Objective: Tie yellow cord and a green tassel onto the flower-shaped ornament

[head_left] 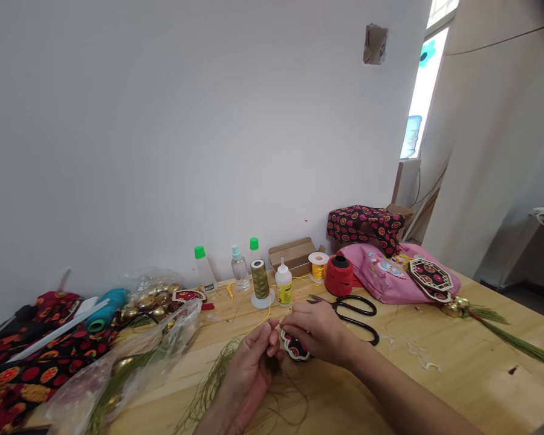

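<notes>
Close together over the tabletop, both hands meet at their fingertips. My left hand (254, 362) is closed around a bunch of olive-green tassel threads (217, 374), whose loose strands spread over the wood to the left and below. My right hand (320, 332) is pinched, its fingertips next to the left thumb; what lies between them is too small to tell. Partly hidden under the right fingers is a scallop-edged pendant (295, 349) with a pale rim and dark patterned face. A yellow cord (266, 315) runs down toward the left hand.
Black-handled scissors (356, 306) lie beside my right hand. Behind stand a glue bottle (283, 285), an olive thread spool (260, 281), a yellow cord spool (318, 269) and a red spool (338, 277). Plastic bags and gold bells (149, 299) lie left, a pink bag (381, 278) right.
</notes>
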Tool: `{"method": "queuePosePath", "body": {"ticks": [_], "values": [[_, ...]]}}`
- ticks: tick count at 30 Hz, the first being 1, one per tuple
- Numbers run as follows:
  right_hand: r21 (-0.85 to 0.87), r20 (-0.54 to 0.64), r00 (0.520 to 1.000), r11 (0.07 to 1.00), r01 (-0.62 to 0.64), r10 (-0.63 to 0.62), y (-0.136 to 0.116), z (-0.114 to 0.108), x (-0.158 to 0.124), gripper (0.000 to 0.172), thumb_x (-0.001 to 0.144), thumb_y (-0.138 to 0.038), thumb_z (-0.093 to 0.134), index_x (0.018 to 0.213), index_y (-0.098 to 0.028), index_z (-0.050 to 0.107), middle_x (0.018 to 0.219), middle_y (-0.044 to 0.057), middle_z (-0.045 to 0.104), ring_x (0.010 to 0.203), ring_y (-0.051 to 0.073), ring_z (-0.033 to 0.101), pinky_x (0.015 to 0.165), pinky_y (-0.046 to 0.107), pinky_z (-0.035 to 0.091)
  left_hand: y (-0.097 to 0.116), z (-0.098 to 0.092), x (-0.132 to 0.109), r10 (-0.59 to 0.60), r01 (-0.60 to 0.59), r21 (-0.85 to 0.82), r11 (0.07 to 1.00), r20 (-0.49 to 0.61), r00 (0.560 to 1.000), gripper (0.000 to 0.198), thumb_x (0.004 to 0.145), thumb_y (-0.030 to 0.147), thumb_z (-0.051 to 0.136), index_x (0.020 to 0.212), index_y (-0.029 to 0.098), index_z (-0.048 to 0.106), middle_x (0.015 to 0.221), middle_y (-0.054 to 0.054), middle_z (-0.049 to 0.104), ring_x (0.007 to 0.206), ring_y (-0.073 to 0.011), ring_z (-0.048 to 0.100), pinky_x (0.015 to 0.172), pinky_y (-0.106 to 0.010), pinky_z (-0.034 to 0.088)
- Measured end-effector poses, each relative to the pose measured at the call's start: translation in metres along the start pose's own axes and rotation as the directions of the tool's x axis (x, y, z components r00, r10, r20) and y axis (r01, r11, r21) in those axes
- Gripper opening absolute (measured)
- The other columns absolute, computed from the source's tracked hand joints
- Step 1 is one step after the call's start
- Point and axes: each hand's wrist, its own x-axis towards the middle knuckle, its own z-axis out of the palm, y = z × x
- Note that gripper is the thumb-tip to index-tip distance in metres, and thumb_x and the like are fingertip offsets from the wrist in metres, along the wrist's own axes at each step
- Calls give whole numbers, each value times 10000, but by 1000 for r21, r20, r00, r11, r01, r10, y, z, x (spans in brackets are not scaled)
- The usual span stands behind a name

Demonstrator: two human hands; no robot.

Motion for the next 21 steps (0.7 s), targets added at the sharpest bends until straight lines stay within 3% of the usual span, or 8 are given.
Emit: {"method": "queuePosePath", "body": {"ticks": [5,10,16,21], "values": [[-200,38,995,975,100,-94,-11,-4,0,183,790,-182,424,655,-171,548,576,-11,500,468,77,397,427,233,175,-3,-5,7,138,-120,263,957,-52,989,231,617,343,662,693,126,645,500,64,410,443,-46,293,458,-179,275],[-260,44,984,949,179,-173,-10,-7,-1,175,808,-200,421,711,-192,566,588,-15,496,480,83,360,429,248,126,-2,-10,10,232,-195,647,737,29,972,297,666,392,588,527,130,567,461,57,362,461,-77,285,454,-202,214],[-203,27,992,971,126,-123,-2,-9,-2,194,808,-242,450,718,-205,617,573,-20,468,496,78,359,434,225,164,-4,-5,5,149,-220,778,588,163,975,266,753,355,487,598,151,559,502,45,381,486,-95,301,463,-205,228],[4,1,999,998,55,-55,5,-7,-2,221,802,-286,468,718,-177,642,612,0,512,544,79,439,478,190,266,-4,-3,2,25,-178,765,618,208,978,260,747,357,493,611,145,558,530,42,387,494,-90,302,451,-204,212]]}}
